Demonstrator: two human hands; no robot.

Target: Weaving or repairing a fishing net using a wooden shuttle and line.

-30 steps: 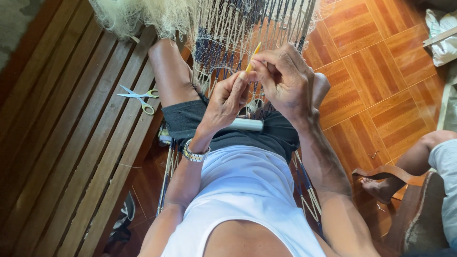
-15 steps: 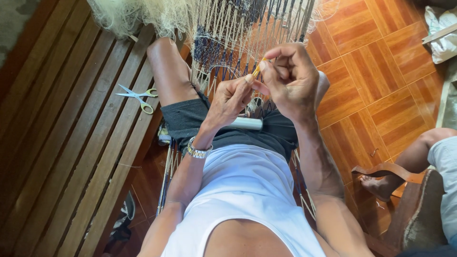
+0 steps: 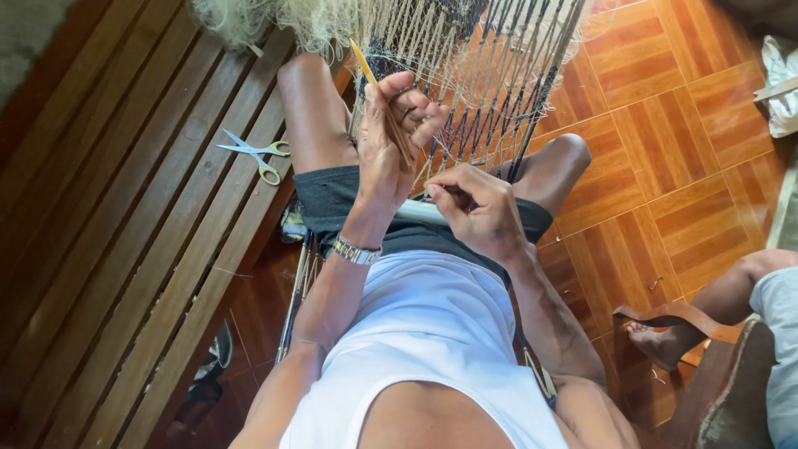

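1. Orange-brown tiled floor (image 3: 665, 108) on one side; slatted dark wooden bench (image 3: 125, 249) on the other, where the person sits.
2. Pale, fine-meshed fishing net (image 3: 490, 75) hangs taut over the person's knees, its cords running down toward the lap; a bunched, fuzzy heap of it lies at the top of the view.
3. Left hand (image 3: 391, 141) raised, fingers closed around a slim yellow netting needle (image 3: 366, 66), which sticks up and away above the thumb. The hand sits against the net's cords.
4. Right hand (image 3: 478, 212) lower, near the lap, fingers pinched together on a strand of the net. The two hands are apart, left above right.
5. Silver metal wristwatch (image 3: 356, 251) on the left wrist.
6. Pair of scissors with yellow-green handles (image 3: 258, 158) lies on the bench, just beside the left thigh, blades slightly parted.
7. Another person's bare foot (image 3: 657, 345) and knee show at the right edge, well apart from the work.
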